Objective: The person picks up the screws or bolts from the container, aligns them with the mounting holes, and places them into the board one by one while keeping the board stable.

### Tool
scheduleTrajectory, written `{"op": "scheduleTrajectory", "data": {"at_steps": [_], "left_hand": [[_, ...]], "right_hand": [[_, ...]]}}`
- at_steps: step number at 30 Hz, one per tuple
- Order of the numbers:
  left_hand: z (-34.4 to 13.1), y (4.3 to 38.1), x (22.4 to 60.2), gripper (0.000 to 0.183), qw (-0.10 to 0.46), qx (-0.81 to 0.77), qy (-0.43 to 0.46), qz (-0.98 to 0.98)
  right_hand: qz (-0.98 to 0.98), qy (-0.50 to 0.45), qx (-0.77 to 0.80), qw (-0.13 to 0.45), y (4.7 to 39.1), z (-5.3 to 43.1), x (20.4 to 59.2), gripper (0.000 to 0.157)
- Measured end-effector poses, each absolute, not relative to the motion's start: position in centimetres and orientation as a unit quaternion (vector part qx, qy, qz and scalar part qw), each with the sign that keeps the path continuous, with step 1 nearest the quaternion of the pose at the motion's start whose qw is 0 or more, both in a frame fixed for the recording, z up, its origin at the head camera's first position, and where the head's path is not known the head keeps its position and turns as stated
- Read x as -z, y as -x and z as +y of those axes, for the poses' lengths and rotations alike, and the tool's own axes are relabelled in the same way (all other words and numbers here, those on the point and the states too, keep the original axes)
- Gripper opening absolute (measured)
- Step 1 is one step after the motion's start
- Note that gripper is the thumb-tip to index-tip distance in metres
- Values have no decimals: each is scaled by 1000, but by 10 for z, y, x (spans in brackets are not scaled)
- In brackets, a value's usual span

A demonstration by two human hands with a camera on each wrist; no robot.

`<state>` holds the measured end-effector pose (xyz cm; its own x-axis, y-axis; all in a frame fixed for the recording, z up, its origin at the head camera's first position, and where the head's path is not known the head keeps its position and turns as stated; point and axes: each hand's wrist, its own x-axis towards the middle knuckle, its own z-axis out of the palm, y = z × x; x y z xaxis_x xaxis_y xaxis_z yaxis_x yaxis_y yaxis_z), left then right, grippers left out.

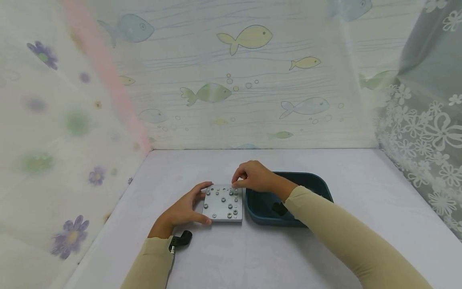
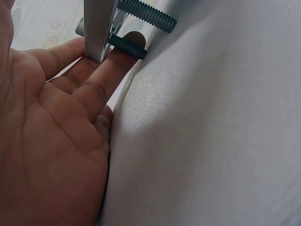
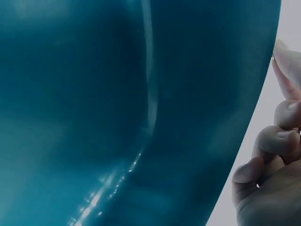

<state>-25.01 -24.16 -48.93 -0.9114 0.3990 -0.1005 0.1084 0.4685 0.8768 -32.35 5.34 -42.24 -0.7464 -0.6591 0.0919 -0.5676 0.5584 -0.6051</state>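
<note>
A square silver metal plate (image 1: 218, 202) with several socket-head bolts of different sizes in its holes lies in the middle of the head view. My left hand (image 1: 185, 207) grips its left side, thumb at the near corner and fingers at the far one. The left wrist view shows threaded bolt shanks (image 2: 148, 15) sticking out below the plate, one against a finger of the left hand (image 2: 51, 108). Over the far right corner, my right hand (image 1: 254, 176) pinches thumb and index finger together on a tiny metal piece (image 3: 273, 58), mostly hidden by the fingertips.
Right of the plate stands a dark blue tray (image 1: 265, 220), under the right forearm. A black item (image 1: 279, 208) shows in it. In the right wrist view, small shiny bits lie along the tray's inside edge. A black wrist device (image 1: 182, 239) sits at the left cuff. Patterned curtains surround the white table.
</note>
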Motion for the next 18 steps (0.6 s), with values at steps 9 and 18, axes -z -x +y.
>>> {"op": "scheduleTrajectory", "data": {"at_steps": [9, 18], "left_hand": [[-242, 251, 491, 123, 144, -493, -153, 844], [-242, 252, 492, 123, 146, -491, -150, 846]], "right_hand": [[883, 346, 309, 70, 324, 53, 426, 5], [878, 347, 321, 72, 327, 55, 427, 5]]}}
